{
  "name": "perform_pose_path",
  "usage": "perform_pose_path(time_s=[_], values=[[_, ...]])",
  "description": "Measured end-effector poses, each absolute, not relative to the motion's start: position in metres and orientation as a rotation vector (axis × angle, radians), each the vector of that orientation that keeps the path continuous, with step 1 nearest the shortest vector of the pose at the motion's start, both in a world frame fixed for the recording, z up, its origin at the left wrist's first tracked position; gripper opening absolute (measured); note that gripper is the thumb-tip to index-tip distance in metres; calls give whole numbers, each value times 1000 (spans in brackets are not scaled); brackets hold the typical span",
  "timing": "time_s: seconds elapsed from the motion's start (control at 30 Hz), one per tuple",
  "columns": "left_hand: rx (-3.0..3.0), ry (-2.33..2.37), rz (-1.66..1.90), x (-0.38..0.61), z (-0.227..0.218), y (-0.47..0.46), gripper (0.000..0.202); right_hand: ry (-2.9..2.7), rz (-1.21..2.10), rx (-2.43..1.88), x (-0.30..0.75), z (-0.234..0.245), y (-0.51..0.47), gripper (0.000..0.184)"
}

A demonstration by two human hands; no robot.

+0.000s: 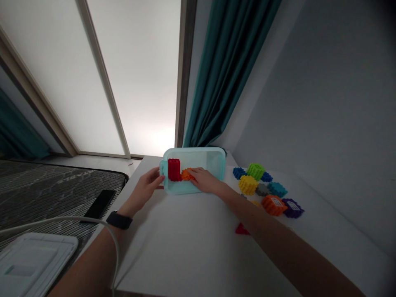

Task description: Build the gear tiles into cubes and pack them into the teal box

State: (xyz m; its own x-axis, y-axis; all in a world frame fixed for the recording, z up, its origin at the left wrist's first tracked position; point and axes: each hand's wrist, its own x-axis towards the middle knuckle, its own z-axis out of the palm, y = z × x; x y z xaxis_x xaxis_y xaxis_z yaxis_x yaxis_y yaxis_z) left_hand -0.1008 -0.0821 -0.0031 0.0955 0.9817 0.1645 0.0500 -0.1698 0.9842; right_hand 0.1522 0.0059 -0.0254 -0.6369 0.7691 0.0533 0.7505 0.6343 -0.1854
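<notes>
A pale turquoise plastic bin [204,154] lies at the far end of the white table. My left hand [147,183] grips its left end by the handle, with the thumb over the rim. Inside, at the left, sits a ridged red block [174,169]. Beside it is an orange gear-shaped block [186,174], and my right hand [202,180] reaches into the bin with its fingers closed on that block. My right fingertips partly cover the orange block.
Right of the bin lie several ridged blocks, among them a green block [255,171], a yellow block [248,185], an orange block [274,205] and a purple block [293,208]. A red piece [241,229] is partly behind my right forearm. A white cable [116,243] crosses my left forearm.
</notes>
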Motion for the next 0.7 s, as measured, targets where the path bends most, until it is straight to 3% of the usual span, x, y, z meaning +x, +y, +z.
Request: perform_pose_path(time_s=[0.13,0.33,0.7], values=[[1423,1090,1241,-100,-3,-83,58,-2712,178,-1400,158,-21,8,62],[1418,1091,1226,-101,-3,-84,59,-2798,124,-1511,160,-15,16,35],[1423,1062,1223,-102,-4,-82,57,-2878,46,-1609,155,-4,28,41]])
